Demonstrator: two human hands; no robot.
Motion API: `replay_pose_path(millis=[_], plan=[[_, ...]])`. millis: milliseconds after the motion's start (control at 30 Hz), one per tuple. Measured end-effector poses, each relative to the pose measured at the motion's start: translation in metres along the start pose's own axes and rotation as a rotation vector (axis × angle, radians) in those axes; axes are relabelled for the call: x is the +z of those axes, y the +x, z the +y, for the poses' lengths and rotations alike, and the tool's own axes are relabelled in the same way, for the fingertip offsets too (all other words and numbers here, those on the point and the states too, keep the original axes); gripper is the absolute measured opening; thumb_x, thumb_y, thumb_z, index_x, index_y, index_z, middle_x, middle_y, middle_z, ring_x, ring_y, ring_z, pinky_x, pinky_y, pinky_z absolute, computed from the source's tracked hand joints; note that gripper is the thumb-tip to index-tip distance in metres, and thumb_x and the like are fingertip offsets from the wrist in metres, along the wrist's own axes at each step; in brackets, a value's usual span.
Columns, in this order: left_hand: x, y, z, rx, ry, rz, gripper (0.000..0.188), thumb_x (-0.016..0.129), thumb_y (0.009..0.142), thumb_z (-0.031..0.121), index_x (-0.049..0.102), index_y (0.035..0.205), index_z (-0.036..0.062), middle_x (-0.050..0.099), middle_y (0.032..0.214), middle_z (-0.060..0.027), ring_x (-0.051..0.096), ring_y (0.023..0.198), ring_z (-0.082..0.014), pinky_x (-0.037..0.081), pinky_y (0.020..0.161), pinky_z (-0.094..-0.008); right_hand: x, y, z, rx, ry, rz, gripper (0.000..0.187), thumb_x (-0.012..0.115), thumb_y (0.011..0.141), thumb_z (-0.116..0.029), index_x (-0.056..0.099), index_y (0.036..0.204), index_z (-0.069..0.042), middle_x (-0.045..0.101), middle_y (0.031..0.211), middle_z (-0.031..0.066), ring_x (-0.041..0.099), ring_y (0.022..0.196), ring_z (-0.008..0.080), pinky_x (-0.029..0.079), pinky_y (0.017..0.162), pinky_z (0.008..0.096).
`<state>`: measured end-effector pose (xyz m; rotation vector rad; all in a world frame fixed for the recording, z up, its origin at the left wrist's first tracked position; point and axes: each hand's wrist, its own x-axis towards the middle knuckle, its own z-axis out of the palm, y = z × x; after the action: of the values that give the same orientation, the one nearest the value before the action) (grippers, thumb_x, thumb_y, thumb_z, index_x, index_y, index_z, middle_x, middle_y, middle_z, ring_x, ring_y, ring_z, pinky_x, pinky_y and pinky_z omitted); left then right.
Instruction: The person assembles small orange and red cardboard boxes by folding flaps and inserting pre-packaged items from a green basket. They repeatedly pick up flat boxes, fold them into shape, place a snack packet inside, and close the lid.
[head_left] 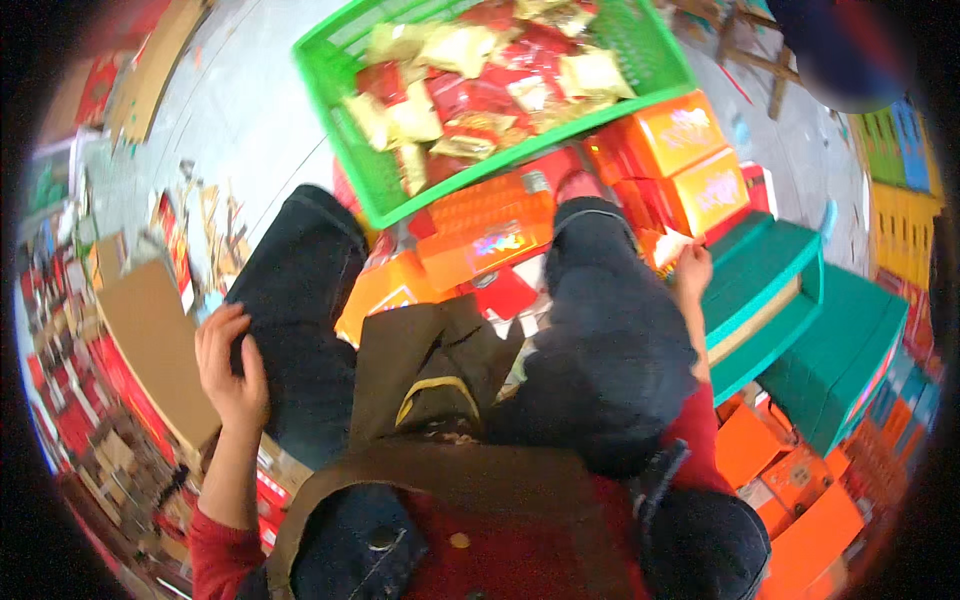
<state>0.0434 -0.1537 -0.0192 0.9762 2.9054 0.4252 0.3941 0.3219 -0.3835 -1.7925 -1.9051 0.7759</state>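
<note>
My left hand (230,362) hangs beside my left thigh with its fingers apart and nothing in them. My right hand (693,270) is by the outer side of my right knee, fingers drawn together. A small whitish piece (668,247) shows right by its fingertips; I cannot tell whether they pinch it. Ahead of my knees, a bright green plastic basket (480,172) holds many small gold and red wrapped packets (455,50). It rests tilted on or against orange boxes (490,243). More orange boxes (700,185) are stacked to its right.
Dark green cartons (840,335) stand close on my right, with open orange boxes (790,470) behind them. A brown cardboard sheet (155,350) leans on my left near paper scraps (215,230) on the grey floor. Yellow crates (900,225) are at the far right.
</note>
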Motion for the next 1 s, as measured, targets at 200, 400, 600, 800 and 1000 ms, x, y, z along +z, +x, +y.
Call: replay_pose_path(millis=[200,400,600,800,1000], plan=[[-0.002,0.004,-0.008,0.055,-0.052,0.038,0.016,0.056,0.074,-0.003,0.06,0.09,-0.0006,0.062,0.103,-0.0154,0.055,0.104,-0.0341,0.04,0.093,-0.0413,-0.114,-0.032,-0.274,-0.653,-0.753,-1.153,0.034,0.059,0.085,-0.03,0.063,0.073,0.002,0.061,0.064,0.0155,0.062,0.063,0.0271,0.047,0.058,0.0395],[-0.004,-0.014,-0.03,-0.012,-0.164,0.078,0.018,0.056,0.074,-0.001,0.061,0.092,-0.0001,0.063,0.105,-0.0145,0.056,0.107,-0.0322,0.039,0.095,-0.0412,-0.053,-0.092,-0.362,-1.224,-1.024,-1.44,0.037,0.053,0.085,-0.03,0.065,0.069,0.001,0.061,0.072,0.0226,0.06,0.07,0.0381,0.047,0.064,0.0473],[-0.002,-0.016,-0.047,-0.01,-0.232,0.044,0.02,0.05,0.078,-0.001,0.061,0.095,-0.0016,0.062,0.11,-0.0162,0.053,0.112,-0.0331,0.035,0.1,-0.0428,-0.025,-0.162,-0.28,-0.906,-1.05,-1.736,0.028,0.055,0.087,-0.028,0.066,0.091,-0.003,0.067,0.089,0.0167,0.064,0.084,0.0323,0.05,0.076,0.0409],[-0.005,-0.026,-0.05,0.026,-0.262,0.039,0.02,0.047,0.083,-0.002,0.058,0.1,-0.0044,0.059,0.113,-0.0186,0.052,0.112,-0.0327,0.035,0.1,-0.042,-0.172,-0.039,-0.317,-0.303,-0.019,-0.472,0.019,0.053,0.09,-0.02,0.062,0.089,-0.004,0.064,0.083,0.0058,0.06,0.079,0.0157,0.048,0.075,0.0301],[0.006,-0.017,-0.042,0.068,-0.274,0.049,0.02,0.046,0.085,-0.001,0.057,0.102,-0.0039,0.059,0.112,-0.019,0.053,0.109,-0.032,0.037,0.098,-0.0401,-0.13,-0.099,-0.088,-0.105,-0.392,-0.393,0.023,0.061,0.082,-0.019,0.055,0.099,-0.005,0.059,0.092,0.0114,0.056,0.084,0.0234,0.045,0.076,0.0348]])
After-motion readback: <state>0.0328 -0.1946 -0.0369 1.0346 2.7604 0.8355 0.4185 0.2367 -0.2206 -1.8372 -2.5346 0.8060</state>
